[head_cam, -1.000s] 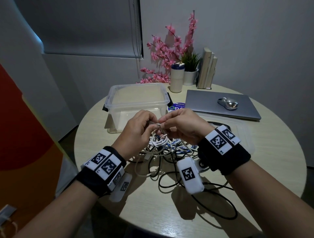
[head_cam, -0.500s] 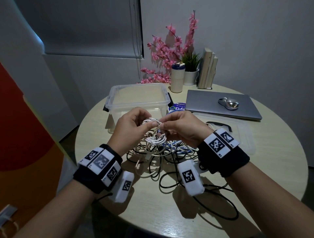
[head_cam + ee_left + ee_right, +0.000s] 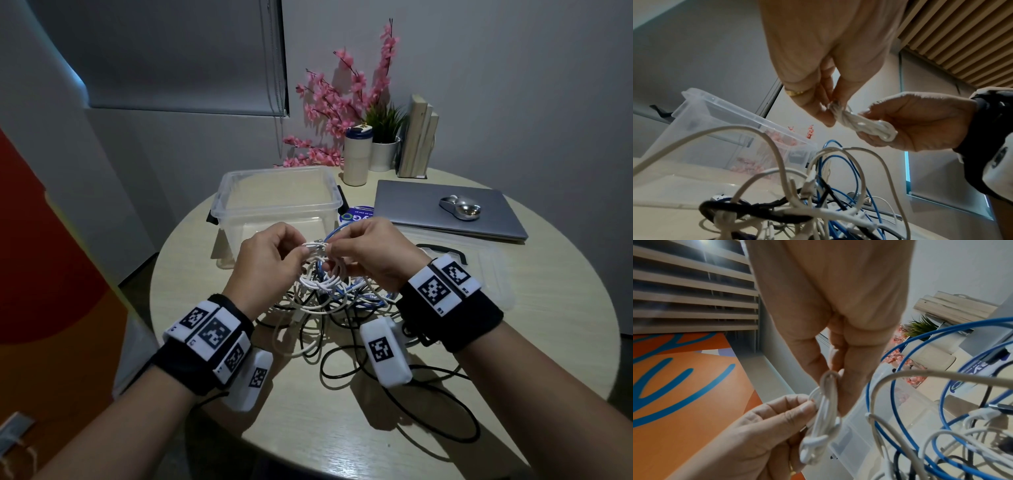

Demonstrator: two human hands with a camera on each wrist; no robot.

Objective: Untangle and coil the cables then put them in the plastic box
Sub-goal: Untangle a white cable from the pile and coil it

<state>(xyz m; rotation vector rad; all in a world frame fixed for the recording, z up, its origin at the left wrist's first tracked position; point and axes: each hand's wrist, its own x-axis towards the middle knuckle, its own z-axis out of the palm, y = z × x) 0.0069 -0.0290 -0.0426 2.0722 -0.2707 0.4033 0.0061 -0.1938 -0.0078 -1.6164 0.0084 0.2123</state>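
Note:
Both hands hover in front of the clear plastic box (image 3: 274, 192), above a tangle of white, blue and black cables (image 3: 325, 308) on the round table. My left hand (image 3: 301, 251) pinches one end of a small folded bundle of white cable (image 3: 317, 246). My right hand (image 3: 331, 253) pinches the other end. In the left wrist view the white bundle (image 3: 863, 126) looks twisted between the left hand (image 3: 830, 112) and the right hand (image 3: 867, 125). Its loops (image 3: 825, 410) hang between both hands in the right wrist view. The box has no lid on and holds nothing.
The box's clear lid (image 3: 486, 274) with a black handle lies flat at the right. Behind it are a closed grey laptop (image 3: 445, 212) with a mouse on top, a tumbler (image 3: 356, 157), a potted plant, pink flowers and books. A black cable (image 3: 438, 404) loops toward the near edge.
Both hands have risen a little and moved toward the box, lifting the white bundle higher above the tangle. A blue loop now shows behind the right hand's fingers.

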